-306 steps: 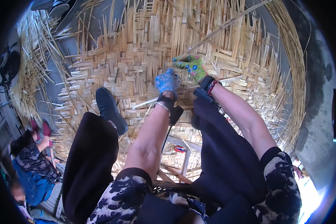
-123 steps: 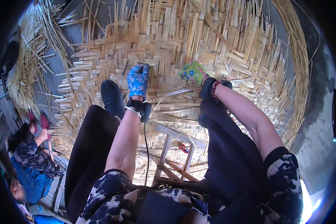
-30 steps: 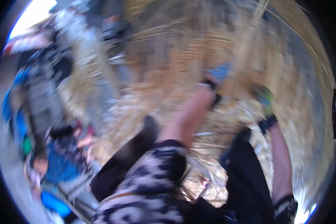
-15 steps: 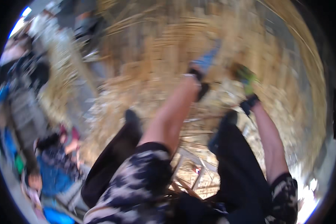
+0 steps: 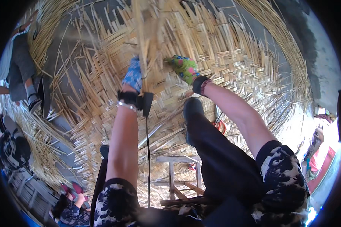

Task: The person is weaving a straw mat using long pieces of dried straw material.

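The woven mat [image 5: 253, 81], the largest element, covers most of the floor [image 5: 66, 39] beneath and ahead of the worker, its herringbone of pale split stems ending at the far side in an uneven fringe. It is judged light for its breadth and springy, firm where the weave is tight but loose at the fringe, so it is best held by the closely woven part. Along the far right edge curves a bundle of long stems [image 5: 281, 32]; at left lies a heap of loose stems [image 5: 41, 145]. The worker's right leg [image 5: 223, 162] rests over the near part of the mat, close to a wooden frame [image 5: 172, 178]. Upright strips [image 5: 149, 49], blurred, rise between the hands toward the far side; they appear light, stiff lengthwise, smooth and liable to split or splinter, and are best taken together, low and near their base. The left hand [image 5: 133, 75], in a blue floral glove, lies against the left side of these strips; whether its fingers close on them cannot be told. The right hand [image 5: 183, 69], in a green floral glove, is just right of the strips with fingers partly bent leftward; its grip likewise cannot be told. No container can be made out. Smallest is a red ring-shaped object [image 5: 222, 126], near the right shoe [image 5: 193, 108].
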### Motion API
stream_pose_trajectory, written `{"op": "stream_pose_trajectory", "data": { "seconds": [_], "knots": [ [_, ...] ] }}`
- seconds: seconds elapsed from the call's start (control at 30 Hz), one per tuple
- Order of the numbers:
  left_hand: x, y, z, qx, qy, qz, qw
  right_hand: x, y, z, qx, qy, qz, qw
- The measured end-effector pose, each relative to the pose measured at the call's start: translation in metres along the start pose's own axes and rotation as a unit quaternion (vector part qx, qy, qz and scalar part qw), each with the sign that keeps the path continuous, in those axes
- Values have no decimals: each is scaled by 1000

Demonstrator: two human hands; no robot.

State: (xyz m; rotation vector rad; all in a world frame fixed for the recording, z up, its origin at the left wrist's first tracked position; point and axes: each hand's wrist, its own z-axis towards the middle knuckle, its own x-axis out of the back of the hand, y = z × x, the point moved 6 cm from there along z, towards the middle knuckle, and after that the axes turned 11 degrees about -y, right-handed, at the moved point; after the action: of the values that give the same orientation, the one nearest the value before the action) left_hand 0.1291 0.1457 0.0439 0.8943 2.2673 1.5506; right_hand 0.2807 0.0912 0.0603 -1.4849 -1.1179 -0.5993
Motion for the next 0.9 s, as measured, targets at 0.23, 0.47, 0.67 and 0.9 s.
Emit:
{"op": "stream_pose_trajectory", "data": {
  "seconds": [0.23,0.47,0.67,0.9],
  "knots": [
    [22,-64,-63,-49,322,-364,873,-37,45,8,-67,0,213,975],
    [16,-135,-67,85,236,-513,821,-38,88,-33,-64,95,487,866],
    [20,-139,-72,124,292,-460,829,-34,83,-44,-46,-53,-105,992],
    [15,-134,-91,104,336,-451,820,-29,55,-55,-76,-116,-200,970]
  ]
}}
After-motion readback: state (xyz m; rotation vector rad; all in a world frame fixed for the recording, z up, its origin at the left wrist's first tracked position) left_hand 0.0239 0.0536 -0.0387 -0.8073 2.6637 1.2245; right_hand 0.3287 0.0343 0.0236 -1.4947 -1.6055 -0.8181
